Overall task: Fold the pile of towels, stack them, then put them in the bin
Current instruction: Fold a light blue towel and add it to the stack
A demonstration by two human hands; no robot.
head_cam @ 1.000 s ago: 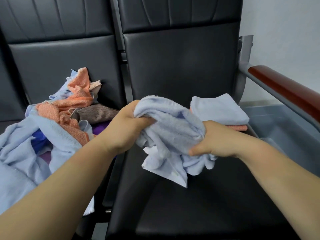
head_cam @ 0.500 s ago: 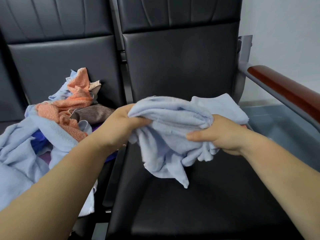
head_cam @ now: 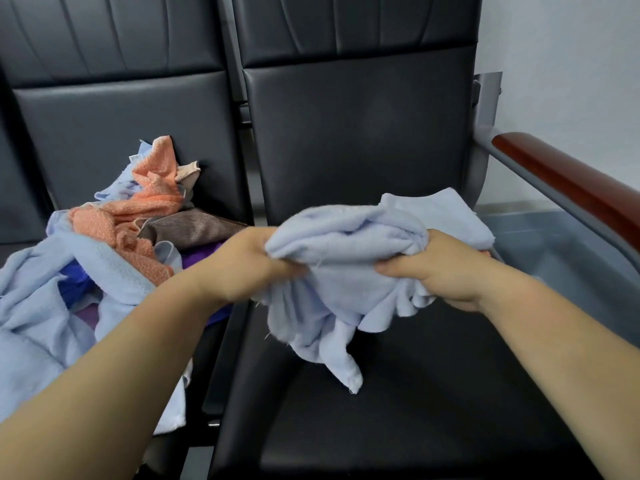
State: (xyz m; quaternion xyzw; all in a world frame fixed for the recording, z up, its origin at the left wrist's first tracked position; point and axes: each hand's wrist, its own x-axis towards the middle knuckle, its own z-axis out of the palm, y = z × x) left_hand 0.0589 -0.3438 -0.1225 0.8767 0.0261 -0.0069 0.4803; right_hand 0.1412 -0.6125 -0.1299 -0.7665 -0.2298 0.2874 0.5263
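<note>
1. The light blue towel hung in a crumpled bunch between the person's two hands. It was up off the black seat, with one loose corner trailing down almost to the cushion.
2. The left hand had its grip closed on the towel's left end, thumb pressed across the front and fingers hidden under the cloth.
3. The right hand had its grip closed on the right end. Its thumb pointed inward along the front, and the other fingers were tucked out of sight behind the folds.
4. Both hands sat at about the same height, apart, with the bunch filling the space between them. Two bare forearms reached in from the lower corners.
5. Just behind the right hand, a folded towel, also light blue, lay at the back right of the seat. A sliver of orange cloth showed beneath it.
6. On the neighbouring seat to the left lay the unfolded pile. It was mostly pale blue, with an orange towel, a brown one and some purple and dark blue mixed in.
7. Tall black backrests stood behind both seats.
8. To the right ran a wood-topped armrest, with the grey bin beyond and below it, against a pale wall.
</note>
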